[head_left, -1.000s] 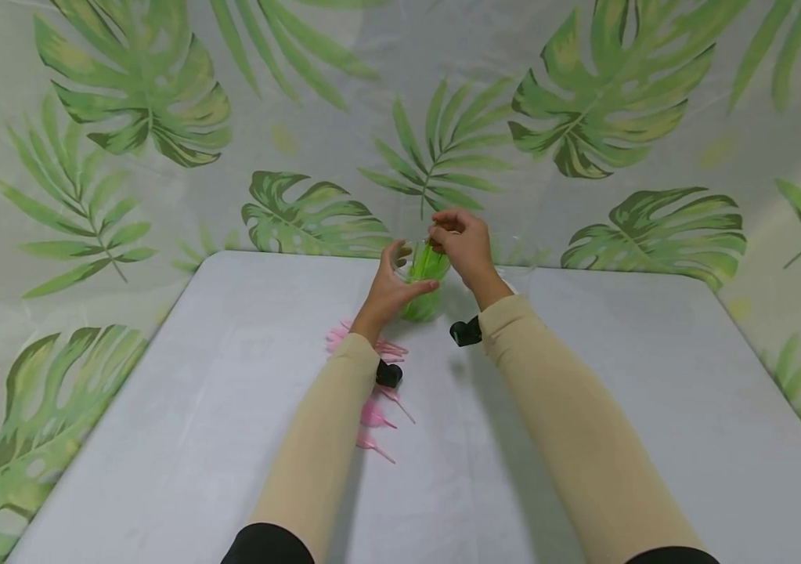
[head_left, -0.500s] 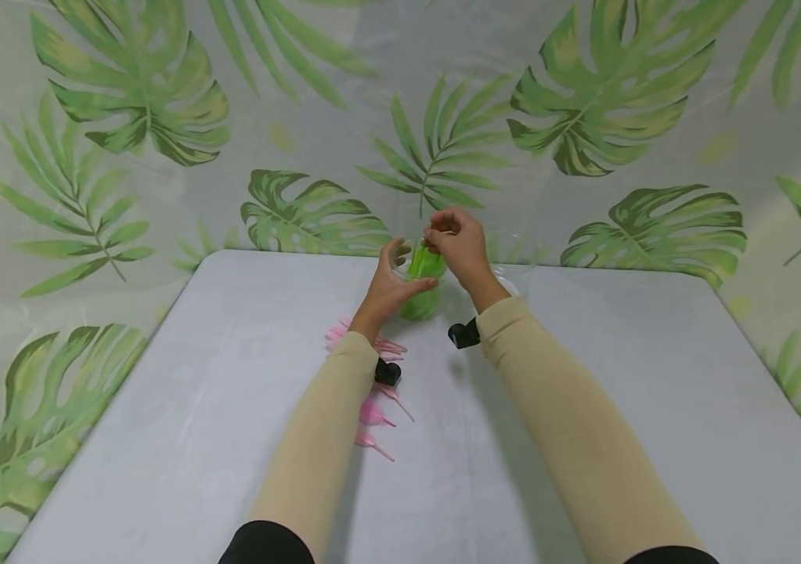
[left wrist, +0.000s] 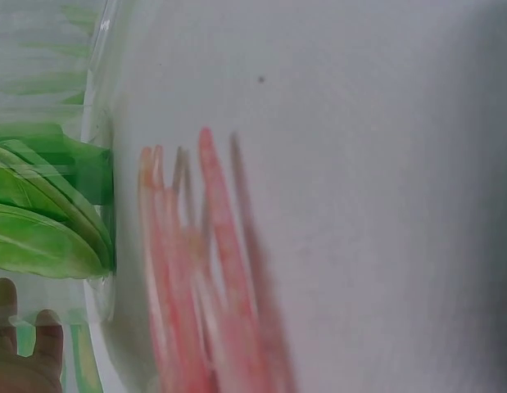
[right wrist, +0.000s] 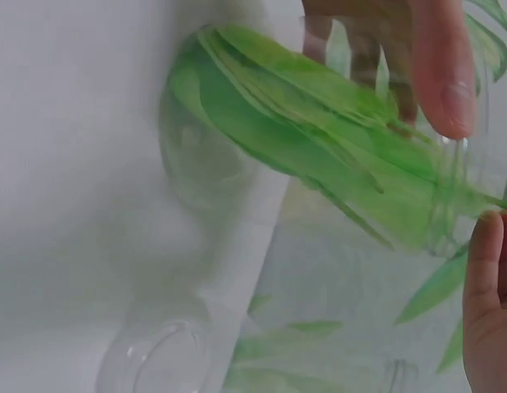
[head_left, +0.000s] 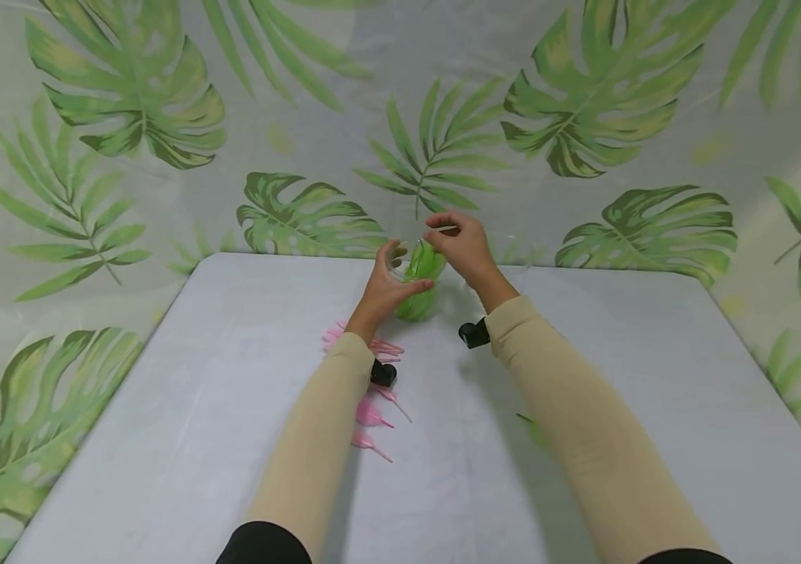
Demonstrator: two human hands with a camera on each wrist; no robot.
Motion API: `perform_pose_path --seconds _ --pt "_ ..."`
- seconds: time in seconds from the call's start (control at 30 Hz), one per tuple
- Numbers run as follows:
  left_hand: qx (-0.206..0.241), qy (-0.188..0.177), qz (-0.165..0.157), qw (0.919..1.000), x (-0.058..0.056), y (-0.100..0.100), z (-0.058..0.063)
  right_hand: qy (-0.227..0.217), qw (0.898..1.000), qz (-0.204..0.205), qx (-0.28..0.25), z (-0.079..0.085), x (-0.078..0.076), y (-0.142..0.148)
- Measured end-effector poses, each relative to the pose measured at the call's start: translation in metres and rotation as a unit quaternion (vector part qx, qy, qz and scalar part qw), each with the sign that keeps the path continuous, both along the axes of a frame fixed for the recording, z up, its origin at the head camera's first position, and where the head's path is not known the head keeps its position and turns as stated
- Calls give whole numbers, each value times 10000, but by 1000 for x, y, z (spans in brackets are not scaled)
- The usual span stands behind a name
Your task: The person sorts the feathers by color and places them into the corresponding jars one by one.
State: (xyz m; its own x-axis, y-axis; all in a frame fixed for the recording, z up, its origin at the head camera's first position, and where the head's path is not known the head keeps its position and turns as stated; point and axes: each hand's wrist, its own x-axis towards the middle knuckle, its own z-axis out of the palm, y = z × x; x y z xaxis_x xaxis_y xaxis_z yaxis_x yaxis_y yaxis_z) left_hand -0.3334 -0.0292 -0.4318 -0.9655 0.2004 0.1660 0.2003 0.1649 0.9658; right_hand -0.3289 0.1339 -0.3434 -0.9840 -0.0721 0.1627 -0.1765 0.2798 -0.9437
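Note:
My left hand (head_left: 382,291) grips a clear jar (right wrist: 183,160) with its fingers and thumb spread round the upper part. Several green leaf-shaped pieces (right wrist: 294,135) stand inside it, their thin stems toward the mouth. At that mouth my right hand (head_left: 461,244) pinches a stem end with thumb and forefinger. In the left wrist view, the jar's leaves (left wrist: 40,221) show at the left edge. Several pink leaf-shaped pieces (head_left: 373,413) with stalks lie on the table under and beside my left forearm; their pink stalks (left wrist: 224,237) look blurred up close.
A second clear container (right wrist: 171,360) stands behind my right wrist. One green leaf (head_left: 535,431) is partly covered by my right sleeve (head_left: 583,423). The white table (head_left: 245,313) ends at a leaf-printed cloth backdrop (head_left: 315,94).
My right hand shifts slightly at the jar's mouth, its forearm a little to the right. A green leaf now shows beside the right sleeve. The left hand keeps its grip on the jar.

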Motion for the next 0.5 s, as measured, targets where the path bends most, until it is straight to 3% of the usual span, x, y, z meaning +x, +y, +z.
perform_pose_path --seconds 0.3,0.5 --pt "-18 -162 -71 9998 1 -2 -1 29 9984 125 559 7 7 6" --pt "63 -209 -101 9997 2 0 3 313 9901 216 1353 20 17 13"
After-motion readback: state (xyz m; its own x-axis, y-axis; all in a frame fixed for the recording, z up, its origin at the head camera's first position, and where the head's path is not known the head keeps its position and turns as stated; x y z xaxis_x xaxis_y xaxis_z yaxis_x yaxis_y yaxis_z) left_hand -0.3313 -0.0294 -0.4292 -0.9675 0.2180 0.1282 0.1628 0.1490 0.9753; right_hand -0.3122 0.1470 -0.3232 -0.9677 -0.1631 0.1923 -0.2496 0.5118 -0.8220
